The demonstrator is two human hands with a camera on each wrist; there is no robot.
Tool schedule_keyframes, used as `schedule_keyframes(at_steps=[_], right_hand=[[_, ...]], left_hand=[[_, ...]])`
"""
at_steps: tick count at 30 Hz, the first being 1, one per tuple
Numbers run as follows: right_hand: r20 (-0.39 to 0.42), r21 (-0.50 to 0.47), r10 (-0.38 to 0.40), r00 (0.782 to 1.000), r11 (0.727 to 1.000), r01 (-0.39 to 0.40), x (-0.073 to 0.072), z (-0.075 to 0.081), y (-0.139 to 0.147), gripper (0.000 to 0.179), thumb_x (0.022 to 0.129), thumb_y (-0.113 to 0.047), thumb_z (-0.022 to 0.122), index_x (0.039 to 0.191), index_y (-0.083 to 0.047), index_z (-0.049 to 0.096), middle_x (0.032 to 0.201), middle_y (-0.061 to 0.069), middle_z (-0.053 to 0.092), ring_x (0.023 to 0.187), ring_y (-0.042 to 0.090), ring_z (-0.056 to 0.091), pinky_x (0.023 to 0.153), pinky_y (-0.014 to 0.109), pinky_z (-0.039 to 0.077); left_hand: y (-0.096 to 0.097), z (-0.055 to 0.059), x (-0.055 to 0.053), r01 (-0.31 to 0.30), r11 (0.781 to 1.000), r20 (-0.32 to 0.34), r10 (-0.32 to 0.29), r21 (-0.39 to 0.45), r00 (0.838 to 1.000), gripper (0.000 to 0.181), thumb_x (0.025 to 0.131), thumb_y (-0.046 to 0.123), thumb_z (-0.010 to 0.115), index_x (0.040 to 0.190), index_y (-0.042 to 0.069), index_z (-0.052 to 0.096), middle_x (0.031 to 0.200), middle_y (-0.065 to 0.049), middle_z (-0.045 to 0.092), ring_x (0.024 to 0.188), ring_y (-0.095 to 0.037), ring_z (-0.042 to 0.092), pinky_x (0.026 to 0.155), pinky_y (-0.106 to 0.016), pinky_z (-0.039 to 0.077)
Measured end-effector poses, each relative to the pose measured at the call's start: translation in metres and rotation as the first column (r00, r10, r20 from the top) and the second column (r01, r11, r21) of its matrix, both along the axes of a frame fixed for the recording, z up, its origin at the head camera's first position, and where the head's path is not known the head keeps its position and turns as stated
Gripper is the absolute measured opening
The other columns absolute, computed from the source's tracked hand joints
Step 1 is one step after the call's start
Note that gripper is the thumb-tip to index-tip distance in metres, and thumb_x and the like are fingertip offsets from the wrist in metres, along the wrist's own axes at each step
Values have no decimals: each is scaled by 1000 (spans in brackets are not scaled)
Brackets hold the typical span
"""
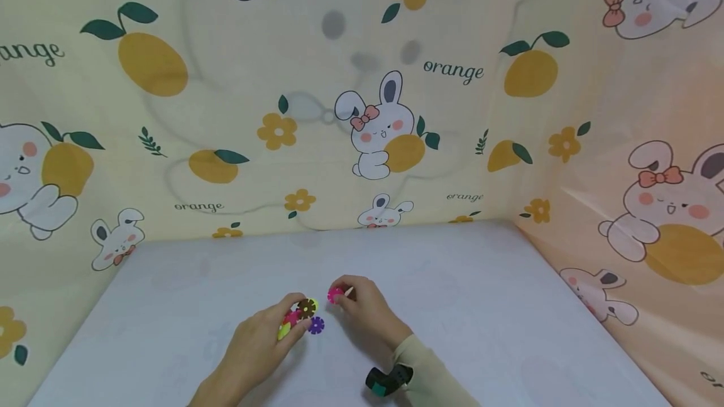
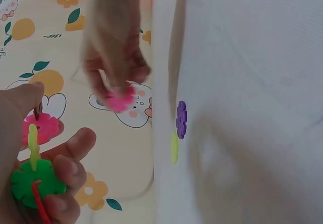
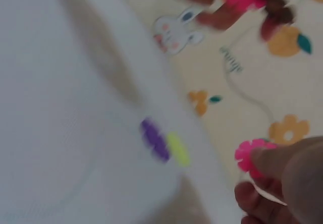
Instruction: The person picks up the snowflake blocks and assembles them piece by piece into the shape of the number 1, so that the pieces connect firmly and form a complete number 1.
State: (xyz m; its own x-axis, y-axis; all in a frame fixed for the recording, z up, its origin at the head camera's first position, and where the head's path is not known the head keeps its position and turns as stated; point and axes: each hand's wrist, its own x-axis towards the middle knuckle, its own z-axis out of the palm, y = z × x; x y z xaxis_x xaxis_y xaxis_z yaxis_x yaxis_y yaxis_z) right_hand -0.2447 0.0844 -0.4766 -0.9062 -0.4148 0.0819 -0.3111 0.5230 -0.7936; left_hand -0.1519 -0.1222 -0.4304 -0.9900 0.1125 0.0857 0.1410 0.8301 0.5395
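Note:
My left hand [image 1: 254, 341] grips a joined chain of plastic snowflake discs, held up over the white table. In it are a green disc [image 2: 44, 186], a red disc [image 2: 40, 204], a yellow disc [image 2: 34, 146], a pink disc [image 2: 46, 129] and, at the far end, a brown disc [image 1: 307, 309]. Between thumb and fingertips, my right hand [image 1: 370, 309] pinches a single pink snowflake disc [image 1: 334, 294], a short way right of the chain. Below the hands, a purple disc [image 2: 181, 119] and a loose yellow disc [image 2: 174, 147] lie side by side on the table.
The white table [image 1: 481, 306] spreads around both hands. Printed cloth [image 1: 317, 74] with rabbits and oranges hangs behind it and along the sides. A black band [image 1: 389, 380] is worn at the right sleeve.

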Motion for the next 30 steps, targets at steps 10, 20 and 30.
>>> schedule_keyframes(at_steps=[10, 20, 30], right_hand=[[67, -282, 103, 992, 956, -80, 15, 32, -2, 19, 98, -17, 68, 113, -8, 63, 92, 12, 70, 66, 16, 58, 58, 21, 48], [3, -405, 123, 992, 907, -111, 32, 47, 0, 12, 99, -10, 64, 108, -3, 69, 96, 21, 67, 56, 7, 59, 58, 23, 54], [-13, -403, 168, 986, 901, -159, 40, 54, 7, 23, 99, 0, 57, 119, 0, 70, 107, 24, 70, 69, 8, 65, 71, 21, 53]], left_hand=[[-2, 1, 1, 15, 1000, -45, -16, -18, 999, 39, 95, 44, 68, 130, 28, 63, 95, 9, 74, 81, -6, 66, 72, -34, 56], [0, 3, 3, 13, 1000, -37, -13, -6, 999, 37, 94, 43, 70, 127, 28, 63, 100, 9, 75, 80, -4, 63, 78, -39, 59], [3, 4, 5, 45, 999, -42, -45, 0, 998, 35, 94, 45, 68, 125, 29, 63, 101, 10, 75, 80, -3, 63, 78, -39, 60]])
